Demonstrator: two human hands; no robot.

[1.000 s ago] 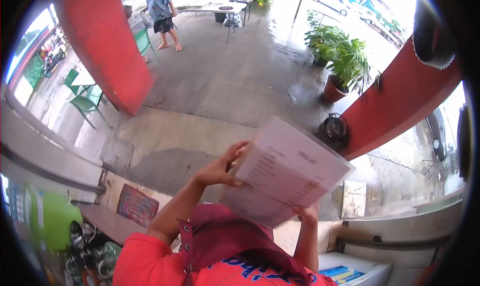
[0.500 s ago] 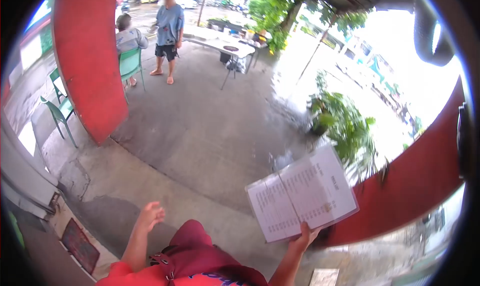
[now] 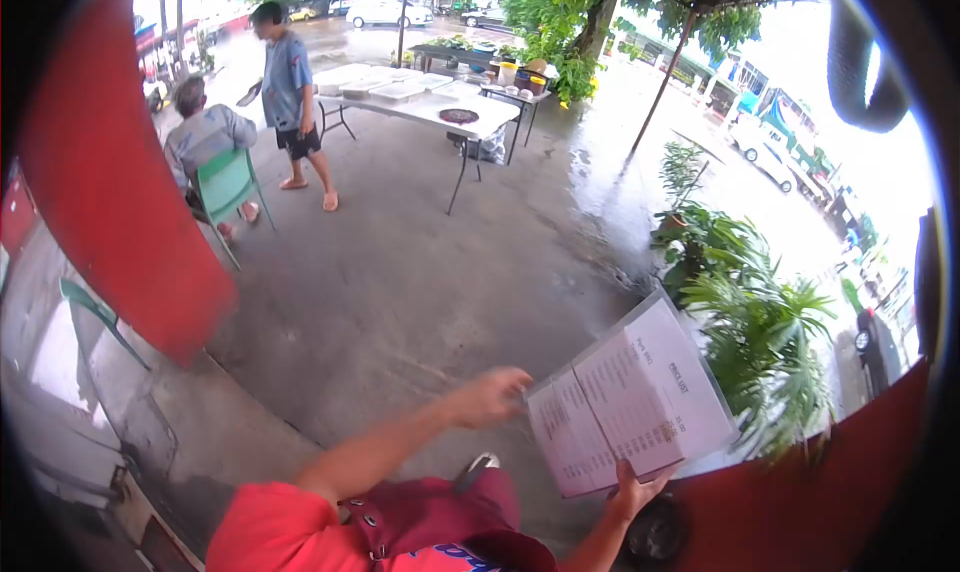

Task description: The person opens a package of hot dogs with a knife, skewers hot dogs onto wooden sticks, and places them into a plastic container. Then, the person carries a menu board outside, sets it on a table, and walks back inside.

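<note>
A laminated price list sheet (image 3: 625,402) with printed columns is held up at the right of centre, tilted. My right hand (image 3: 640,489) grips its lower edge, the thumb lying on the front face. My left hand (image 3: 492,397) is beside the sheet's left edge with its fingers curled; whether they touch the edge or hold anything is too small to make out. Below are my red sleeve and a maroon apron (image 3: 450,517).
A person in blue (image 3: 287,82) stands near a seated person on a green chair (image 3: 228,180). Behind them is a white folding table (image 3: 480,112) with trays. Red pillars (image 3: 130,192) flank the concrete floor; potted plants (image 3: 760,322) stand at the right.
My left hand has left the sheet, dropped low, then come back up beside its left edge. The sheet has shifted right and turned. The view has swung up, showing more of the people and table.
</note>
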